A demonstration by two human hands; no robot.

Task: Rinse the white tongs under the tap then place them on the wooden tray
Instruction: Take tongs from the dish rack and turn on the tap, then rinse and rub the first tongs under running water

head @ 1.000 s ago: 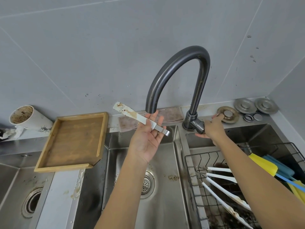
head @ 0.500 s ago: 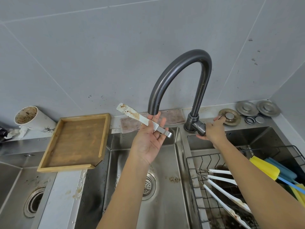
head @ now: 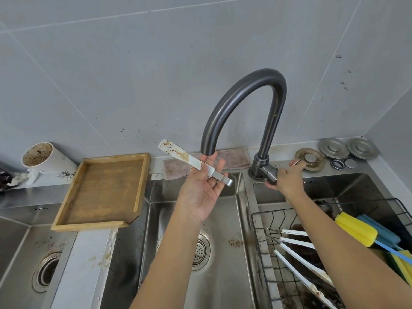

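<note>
Item: white tongs (head: 193, 161) — one pair, soiled brown at the blade end, lay across the fingers of the left hand (head: 201, 188), held up just below the tap (head: 245, 103) spout over the middle sink basin (head: 223, 264).
Left hand: palm up, fingers straight and slightly spread; the tongs rested on them, steadied perhaps by the thumb, which was hidden behind the tongs.
Right hand (head: 287, 178): fingers curled round the tap lever (head: 269, 173) at the tap's base; one finger stuck out toward the ledge.
Water: none seen running; by my reading the rinse had not yet begun.
Destination: wooden tray (head: 66, 221) — one, lay bare at the left, bridging the ledge and the strip between basins.
Risks: the tongs, loosely cradled, could slip into the basin once water struck them; a hard jet on the flat blade could splash the wall and tray.
Count, tongs in wire rack (head: 258, 221): apparently two more pairs, white arms (head: 301, 253) stained.
Count, sponge brushes (head: 354, 230): at least two, yellow and blue.
Count, basins: three.
Count, metal discs (head: 333, 148) on the ledge: three large, two small rings.
Count, paper cup (head: 44, 159): one, on its side, dirty inside.
</note>
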